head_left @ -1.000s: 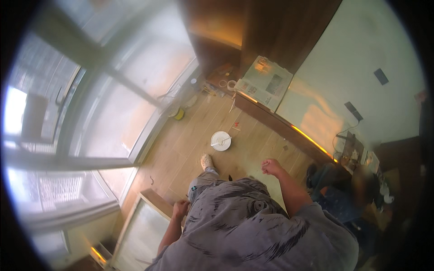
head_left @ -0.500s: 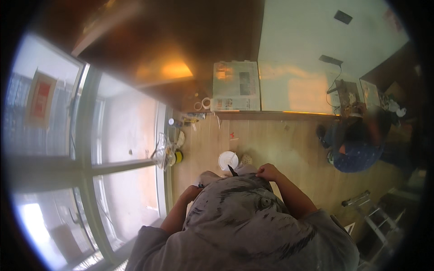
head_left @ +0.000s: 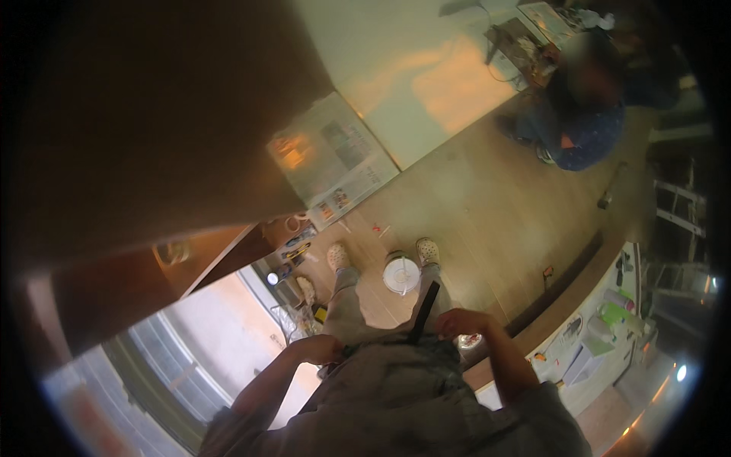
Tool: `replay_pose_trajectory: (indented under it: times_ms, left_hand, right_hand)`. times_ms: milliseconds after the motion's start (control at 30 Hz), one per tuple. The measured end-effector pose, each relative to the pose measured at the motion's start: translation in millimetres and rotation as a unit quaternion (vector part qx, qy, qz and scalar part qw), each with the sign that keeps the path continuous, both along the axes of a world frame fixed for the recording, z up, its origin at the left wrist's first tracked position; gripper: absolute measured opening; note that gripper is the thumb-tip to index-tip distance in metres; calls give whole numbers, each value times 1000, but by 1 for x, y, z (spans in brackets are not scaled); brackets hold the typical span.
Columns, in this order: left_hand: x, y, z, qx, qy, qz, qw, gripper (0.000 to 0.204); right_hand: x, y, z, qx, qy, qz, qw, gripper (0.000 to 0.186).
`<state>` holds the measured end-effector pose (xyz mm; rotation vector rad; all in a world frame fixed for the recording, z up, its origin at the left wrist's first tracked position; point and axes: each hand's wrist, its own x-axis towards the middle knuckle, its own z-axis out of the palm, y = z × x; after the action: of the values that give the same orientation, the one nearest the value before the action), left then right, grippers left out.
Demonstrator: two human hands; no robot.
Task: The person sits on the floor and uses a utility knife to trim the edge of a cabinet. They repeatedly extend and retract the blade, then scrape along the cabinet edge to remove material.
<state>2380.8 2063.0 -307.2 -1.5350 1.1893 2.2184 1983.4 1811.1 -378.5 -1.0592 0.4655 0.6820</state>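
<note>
At my waist, my left hand (head_left: 324, 349) has its fingers curled by the dark waistband, holding something I cannot make out. My right hand (head_left: 454, 324) is closed at the other side of the waistband; what it grips, if anything, is hidden. A black strap (head_left: 423, 308) sticks out from my waist between the hands, nearer my right one, over my grey trousers (head_left: 343, 300). Between my feet, in pale clogs (head_left: 428, 250), stands a white bucket (head_left: 400, 276) with a stick across its top.
A co-worker (head_left: 579, 133) crouches at upper right beside a cluttered bench (head_left: 525, 42). A cabinet top with newspaper (head_left: 320, 145) lies ahead. Tools and tubs (head_left: 297, 278) line the floor at left by a glazed door (head_left: 167, 350). A metal ladder (head_left: 678, 217) and a cluttered white counter (head_left: 601, 320) are at right.
The view has turned, showing the cabinet higher and the counter at right. My hands came in to my waist, the black strap shows longer, and my feet now straddle the bucket.
</note>
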Motion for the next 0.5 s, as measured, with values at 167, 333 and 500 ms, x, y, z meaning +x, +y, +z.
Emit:
replay_pose_trajectory:
  times_ms: [167, 333, 500]
  left_hand:
    - [27, -51, -77, -81, -109, -119, 984, 34]
    - [21, -72, -224, -184, -109, 1, 977, 37]
    - [19, -94, -347, -182, -139, 19, 973, 40]
  right_hand:
    - [-8, 83, -136, -111, 170, -179, 963, 29]
    - [-38, 90, -362, -429, 200, 5, 881, 55]
    - [58, 10, -422, -423, 250, -49, 870, 96]
